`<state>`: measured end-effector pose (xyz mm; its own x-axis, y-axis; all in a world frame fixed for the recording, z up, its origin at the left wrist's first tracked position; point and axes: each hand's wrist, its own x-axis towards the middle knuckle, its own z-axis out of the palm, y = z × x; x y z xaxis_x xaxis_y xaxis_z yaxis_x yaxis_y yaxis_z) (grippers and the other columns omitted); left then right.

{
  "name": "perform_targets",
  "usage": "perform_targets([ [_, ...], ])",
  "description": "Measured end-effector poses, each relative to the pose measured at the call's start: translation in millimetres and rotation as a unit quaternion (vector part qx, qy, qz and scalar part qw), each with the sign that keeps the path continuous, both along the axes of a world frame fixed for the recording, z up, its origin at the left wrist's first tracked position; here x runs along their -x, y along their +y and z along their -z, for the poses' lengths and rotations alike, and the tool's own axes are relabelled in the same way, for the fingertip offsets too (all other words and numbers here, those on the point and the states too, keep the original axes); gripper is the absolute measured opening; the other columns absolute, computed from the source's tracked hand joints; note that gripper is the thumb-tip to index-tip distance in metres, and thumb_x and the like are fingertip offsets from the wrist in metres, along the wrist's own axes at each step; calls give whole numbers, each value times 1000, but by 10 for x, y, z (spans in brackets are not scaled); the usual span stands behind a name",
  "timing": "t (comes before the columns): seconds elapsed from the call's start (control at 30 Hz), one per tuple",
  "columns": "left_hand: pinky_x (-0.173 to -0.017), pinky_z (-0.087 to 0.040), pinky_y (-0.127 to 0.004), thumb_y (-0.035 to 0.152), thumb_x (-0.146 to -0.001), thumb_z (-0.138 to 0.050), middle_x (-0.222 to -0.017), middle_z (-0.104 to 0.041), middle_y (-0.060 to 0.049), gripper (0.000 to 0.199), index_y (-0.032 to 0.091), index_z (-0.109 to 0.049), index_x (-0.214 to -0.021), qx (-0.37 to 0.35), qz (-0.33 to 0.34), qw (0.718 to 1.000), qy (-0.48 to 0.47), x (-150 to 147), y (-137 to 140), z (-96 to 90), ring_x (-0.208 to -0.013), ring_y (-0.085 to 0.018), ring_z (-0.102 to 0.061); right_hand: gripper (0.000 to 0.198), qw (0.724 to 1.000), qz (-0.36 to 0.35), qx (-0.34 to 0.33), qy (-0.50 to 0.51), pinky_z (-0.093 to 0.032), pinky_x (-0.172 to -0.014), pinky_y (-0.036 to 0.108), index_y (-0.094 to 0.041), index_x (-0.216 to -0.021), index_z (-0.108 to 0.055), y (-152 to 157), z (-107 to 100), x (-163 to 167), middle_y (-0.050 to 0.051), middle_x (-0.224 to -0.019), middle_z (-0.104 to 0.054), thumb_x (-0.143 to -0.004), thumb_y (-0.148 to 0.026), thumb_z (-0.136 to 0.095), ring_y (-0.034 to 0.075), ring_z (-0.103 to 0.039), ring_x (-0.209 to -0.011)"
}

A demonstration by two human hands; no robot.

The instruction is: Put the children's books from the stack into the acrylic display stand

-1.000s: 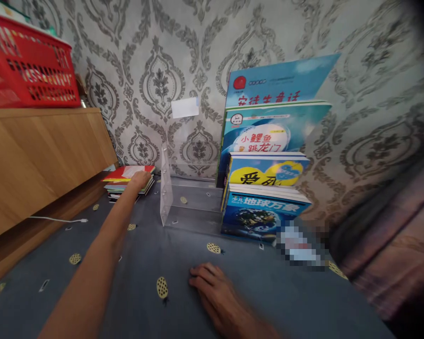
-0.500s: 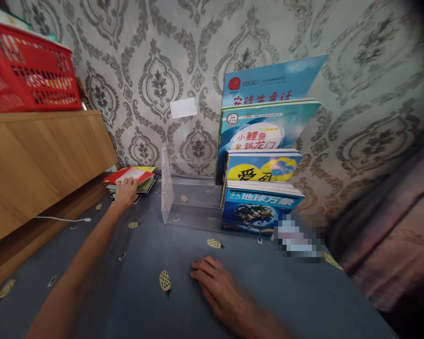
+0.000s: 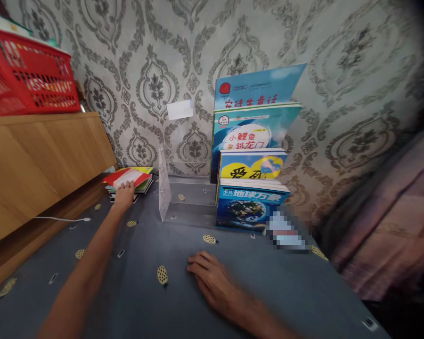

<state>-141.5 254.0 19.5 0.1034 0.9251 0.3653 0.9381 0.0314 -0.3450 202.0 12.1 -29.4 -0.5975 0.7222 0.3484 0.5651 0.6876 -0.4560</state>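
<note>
Apparent grasping step: left hand (image 3: 125,192) at far-left book stack (image 3: 144,185).
Fingers curl at the red-covered book (image 3: 138,177), hold uncertain; right hand (image 3: 210,280) rests half-open, empty, nearer. Lifting would call for a firm pinch.

Light is dim, the cloth (image 3: 392,230) at right blurred (upper right corner black)

A blue-gray pineapple-print sheet (image 3: 137,306) carries 1 book stack (image 3: 137,176), 1 clear rack (image 3: 164,190) and 1 white cable (image 3: 61,219).
</note>
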Motion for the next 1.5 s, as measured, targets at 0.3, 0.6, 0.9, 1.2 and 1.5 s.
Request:
perform_targets([
  [0.3, -100, -46, -49, 9, -94, -29, -145, -49, -32, 54, 1, -42, -146, -10, -11, 1000, 5, -62, -289, 153, -131, -40, -52, 26, 999, 3, -29, -25, -50, -98, 38, -17, -109, -68, 13, 31, 15, 10, -114, -71, -94, -7, -49, 22, -61, -108],
  [0.6, -100, -47, -46, 8, -91, -36, -146, -48, -30, 57, 0, -40, -147, -5, -27, 999, 31, -93, -589, 319, -129, -38, -53, 24, 999, -7, -23, -41, -49, -95, 38, -17, -107, -67, 31, 45, 15, 10, -113, -70, -94, -7, -50, 22, -59, -108],
  [0.9, -91, -51, -40, 8, -91, -34, -135, -57, -27, 55, 2, -41, -145, 47, -36, 998, 34, -111, -985, 341, -117, -34, -59, 24, 998, -4, -24, -52, -49, -94, 38, -16, -108, -67, 33, 54, 28, 10, -110, -70, -95, -8, -49, 22, -58, -106],
  [1.2, -89, -53, -36, 8, -89, -39, -126, -61, -22, 51, 7, -44, -140, 67, -54, 996, 13, -180, -1324, 344, -111, -30, -64, 24, 999, -7, -7, -50, -49, -95, 41, -14, -109, -67, 22, 34, 36, 11, -116, -70, -95, -8, -49, 24, -58, -110],
  [1.5, -85, -52, -43, 7, -91, -34, -117, -65, -23, 45, 7, -56, -130, 106, -52, 993, 29, -246, -1606, 303, -104, -33, -67, 30, 993, 87, -39, -75, -45, -103, 46, -16, -118, -67, -57, 105, -289, 13, -133, -66, -97, -13, -45, 26, -56, -125],
])
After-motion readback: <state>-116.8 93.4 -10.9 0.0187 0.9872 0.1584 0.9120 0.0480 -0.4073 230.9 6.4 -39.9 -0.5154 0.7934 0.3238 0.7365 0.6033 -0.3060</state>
